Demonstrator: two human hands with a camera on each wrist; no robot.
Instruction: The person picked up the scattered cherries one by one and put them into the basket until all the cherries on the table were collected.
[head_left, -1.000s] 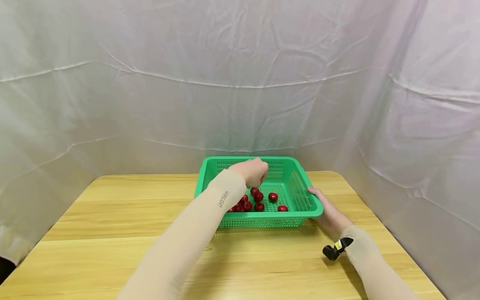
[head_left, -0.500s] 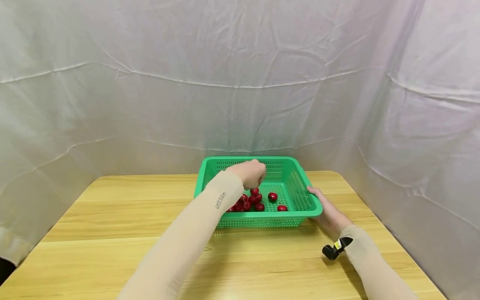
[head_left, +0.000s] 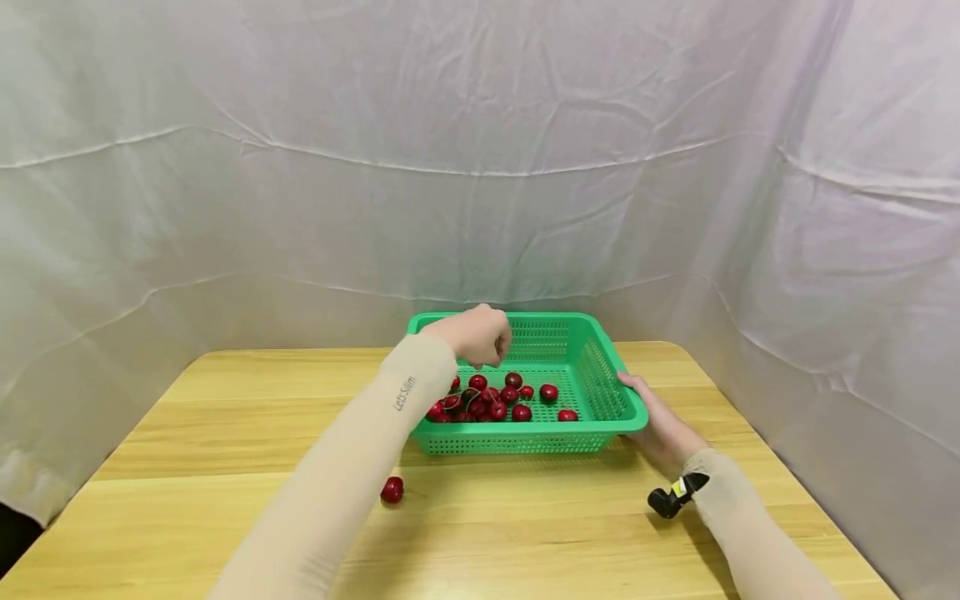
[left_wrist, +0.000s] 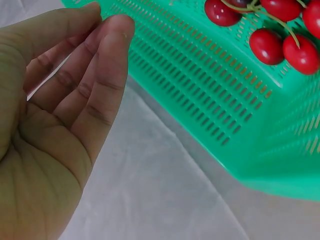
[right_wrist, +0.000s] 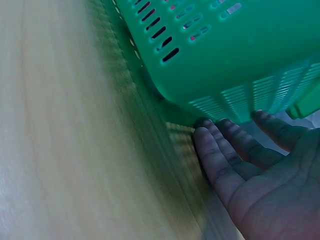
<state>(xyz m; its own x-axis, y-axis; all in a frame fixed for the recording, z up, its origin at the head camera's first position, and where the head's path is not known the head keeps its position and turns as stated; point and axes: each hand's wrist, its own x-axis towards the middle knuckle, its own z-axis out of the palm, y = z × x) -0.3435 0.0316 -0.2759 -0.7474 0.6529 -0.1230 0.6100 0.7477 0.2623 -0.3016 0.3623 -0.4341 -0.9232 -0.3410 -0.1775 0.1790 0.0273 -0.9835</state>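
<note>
A green plastic basket (head_left: 517, 428) with slotted walls stands at the far middle of the table. Several red cherries (head_left: 498, 408), some with stems, lie mostly in its left half. My left hand (head_left: 474, 335) is over the basket, above the cherries. In the left wrist view its fingers are long and gently bent, thumb tip near the fingertips, with nothing visible between them. My right hand (right_wrist: 270, 175) touches the basket's right side with extended fingertips, low on the wall near the tabletop. One cherry (head_left: 392, 490) with a stem lies on the table, beside my left forearm.
The light wooden table (head_left: 562, 533) carries the basket near its back edge. Pale cloth curtains (head_left: 480, 167) hang behind and on both sides. A small black camera (head_left: 667, 502) is strapped to my right wrist.
My left hand has moved left over the basket. More cherries in the basket, and the one on the table, now show from behind the arm. My right hand stays at the basket's side.
</note>
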